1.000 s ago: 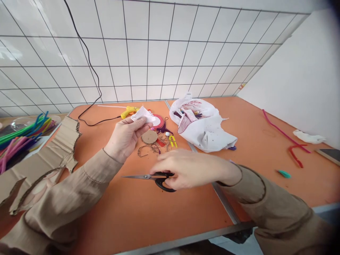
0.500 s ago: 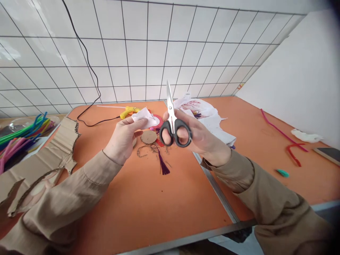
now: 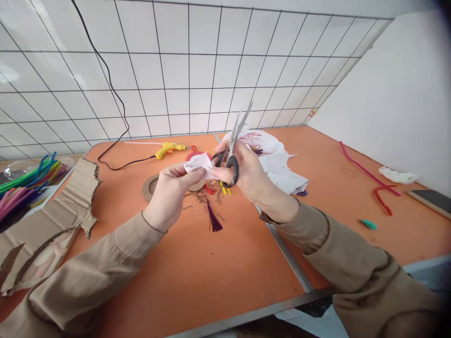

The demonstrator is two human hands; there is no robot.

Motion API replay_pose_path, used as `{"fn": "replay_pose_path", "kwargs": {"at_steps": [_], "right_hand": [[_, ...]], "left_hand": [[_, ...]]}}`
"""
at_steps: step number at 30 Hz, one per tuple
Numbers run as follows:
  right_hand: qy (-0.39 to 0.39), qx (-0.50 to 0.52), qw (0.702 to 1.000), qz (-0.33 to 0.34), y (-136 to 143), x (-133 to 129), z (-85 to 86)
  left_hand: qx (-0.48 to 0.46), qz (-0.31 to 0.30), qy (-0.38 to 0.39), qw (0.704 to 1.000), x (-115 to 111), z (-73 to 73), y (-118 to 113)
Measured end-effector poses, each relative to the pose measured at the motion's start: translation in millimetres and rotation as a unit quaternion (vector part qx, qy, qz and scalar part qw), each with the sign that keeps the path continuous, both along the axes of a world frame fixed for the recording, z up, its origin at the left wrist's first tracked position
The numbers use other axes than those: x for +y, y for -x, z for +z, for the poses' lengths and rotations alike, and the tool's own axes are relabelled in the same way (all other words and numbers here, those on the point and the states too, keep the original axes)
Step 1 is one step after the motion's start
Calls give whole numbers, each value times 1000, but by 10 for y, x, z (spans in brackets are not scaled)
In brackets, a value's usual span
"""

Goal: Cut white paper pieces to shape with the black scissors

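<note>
Between the thumb and fingers of my left hand (image 3: 172,192) is a small folded white piece (image 3: 198,162), paper or cloth. My right hand (image 3: 248,171) holds black-handled scissors (image 3: 232,145) by the loops, blades pointing up and slightly parted. The right thumb tip also meets the white piece's right edge. Beneath the hands lie a red round piece (image 3: 194,155), partly covered, and a cardboard ring (image 3: 150,188) left of them. A purple tassel (image 3: 213,217) lies on the orange table among brown scraps.
A yellow glue gun (image 3: 170,150) lies behind my left hand, its black cord (image 3: 109,80) running up the wall. Torn cardboard (image 3: 66,197) and pipe cleaners (image 3: 31,176) are at left. Crumpled white sheets (image 3: 280,171) lie behind my right hand; a red pipe cleaner (image 3: 382,202) sits farther right.
My right hand has turned the scissors; their blades, closed before, now tilt right and stand slightly apart. Both hands have come together at the white piece, and the view has shifted a little.
</note>
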State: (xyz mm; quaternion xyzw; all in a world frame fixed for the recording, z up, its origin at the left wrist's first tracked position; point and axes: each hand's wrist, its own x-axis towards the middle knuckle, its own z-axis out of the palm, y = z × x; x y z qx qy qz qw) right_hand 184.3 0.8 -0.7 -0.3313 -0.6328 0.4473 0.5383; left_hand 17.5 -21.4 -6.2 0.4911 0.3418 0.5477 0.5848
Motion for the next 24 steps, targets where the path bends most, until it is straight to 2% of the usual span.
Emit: {"fn": "replay_pose_path", "kwargs": {"at_steps": [4,11,15,18,24], "right_hand": [[-5,-20,1000,-19,16,-29,-15],[17,-22,1000,-7,37,-29,-39],[22,-33,999,5,35,-12,-41],[28,-35,999,27,6,-20,-1],[8,-74,991,111,-80,-38,97]], "left_hand": [[9,9,27,1000,-46,8,-41],[-8,-46,77,996,-24,21,-41],[-52,-65,87,993,1,52,-28],[-73,-46,77,993,26,71,-2],[-68,-28,42,996,91,71,75]]}}
